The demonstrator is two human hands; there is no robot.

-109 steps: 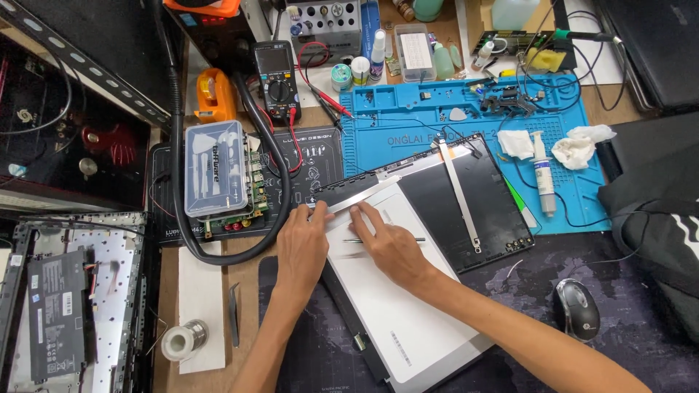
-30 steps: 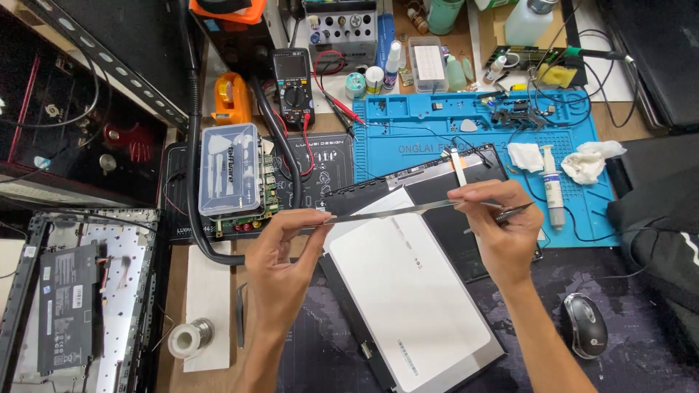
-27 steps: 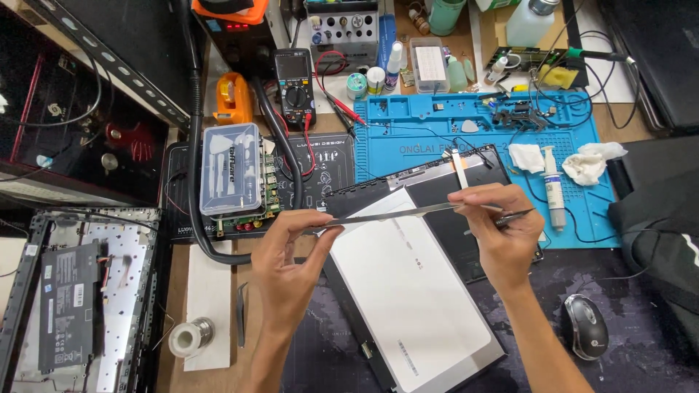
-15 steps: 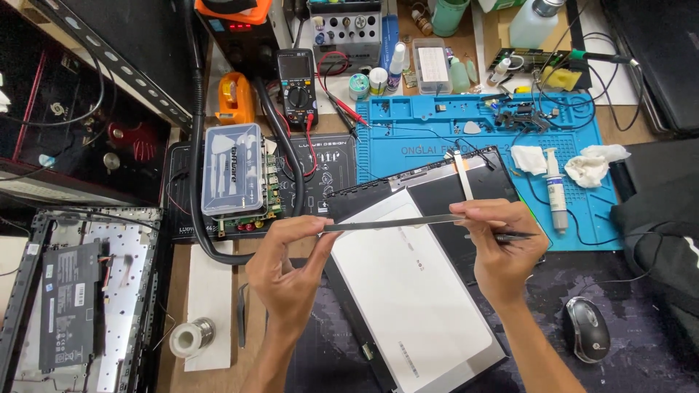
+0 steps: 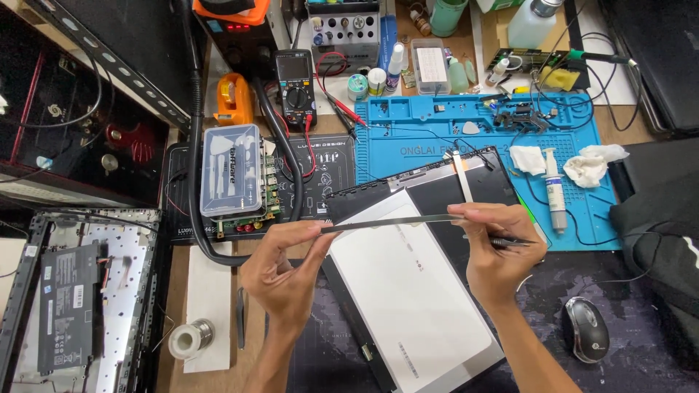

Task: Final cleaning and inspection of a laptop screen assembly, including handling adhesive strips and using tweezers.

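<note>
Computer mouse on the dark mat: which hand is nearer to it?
Right. The right hand is just up and left of the computer mouse; the left hand is far across the white panel, holding the thin strip.

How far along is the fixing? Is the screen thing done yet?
Not done yet. The thin strip is already off and up in the air, stretched between the left hand and the right hand. The flat screen panel lies face down and loose on the bench, and the opened laptop base sits apart at the left, not yet joined.
</note>
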